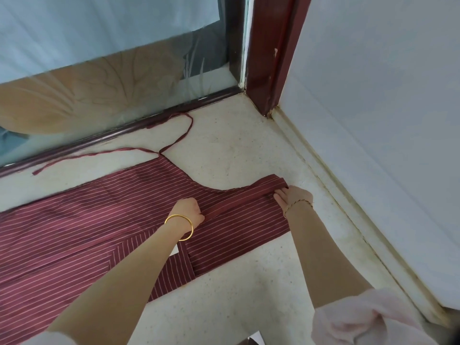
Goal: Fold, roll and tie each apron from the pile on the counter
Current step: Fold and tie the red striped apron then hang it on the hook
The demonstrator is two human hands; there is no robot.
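Nearest: two bare forearms reaching in over the counter [249, 282], a pale pink sleeve [361, 319] bunched at the right elbow.

Left side: apron [74, 232] spread flat on the counter, running off the left edge. Maroon cloth, thin white stripes, a few creases. One panel near the left forearm has stripes set on the diagonal. Lower edge folded into overlapping flaps.

Behind it: thin maroon tie strings [174, 143] trail loose from the apron's upper corner, one looping up against the dark window rail [99, 140]. Window glass [99, 83] frosted, with a leaf-like pattern.

Centre: left hand [191, 210], gold bangle [179, 226] on the wrist, knuckles up, fingers curled down and pinching the plain maroon strap [239, 202]. The strap lies flat across the striped bib, running up and rightward to the other hand.

Right: right hand [292, 195], twisted cord bracelet [297, 204] at the wrist, fingers laid over the strap's folded end at the bib corner. I cannot tell whether it presses or pinches there.

Counter surface pale, speckled, stone-like, matte. Far right: glossy red-brown post [271, 53] in the corner, then smooth white wall [385, 95] with a yellowed seam along its foot.
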